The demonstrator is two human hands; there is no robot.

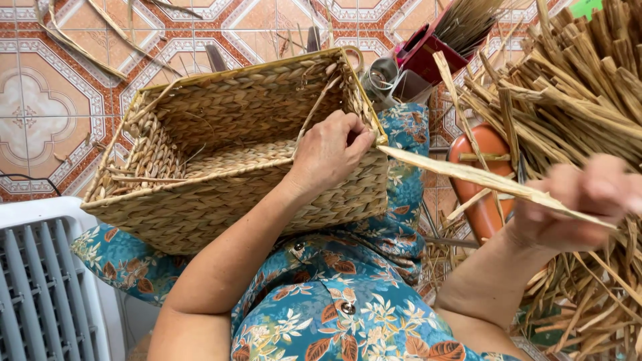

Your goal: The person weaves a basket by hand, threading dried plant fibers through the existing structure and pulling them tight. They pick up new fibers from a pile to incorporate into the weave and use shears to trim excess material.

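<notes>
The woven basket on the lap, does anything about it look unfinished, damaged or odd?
The woven basket looks sound but unfinished at its right rim: a loose dried strand sticks out from the corner where the left hand grips, stretched across to the blurred right hand. Stray fibre ends poke out inside the left wall. No tears show.

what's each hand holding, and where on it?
Left hand grips the woven basket at its near right rim corner. Right hand, blurred, pinches a long dried fibre strip near its free end; the other end meets the basket rim.
</notes>
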